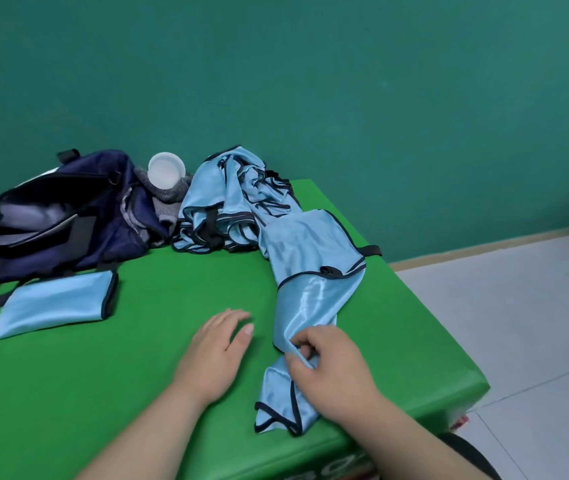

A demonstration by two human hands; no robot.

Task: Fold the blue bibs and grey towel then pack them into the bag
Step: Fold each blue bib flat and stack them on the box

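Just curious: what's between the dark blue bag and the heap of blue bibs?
The head view shows a crumpled grey towel lying between the bag and the heap of bibs, with a white cup on or against it.

Bare left hand (pixel 213 351), bare right hand (pixel 331 368), bare forearms

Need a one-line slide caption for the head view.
Right hand pinches an unfolded blue bib on the green table; left hand open beside it.

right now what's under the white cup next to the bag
The white cup rests on the bunched grey towel. The bag and the pile of blue bibs cover the towel's edges, so anything beneath it is hidden.
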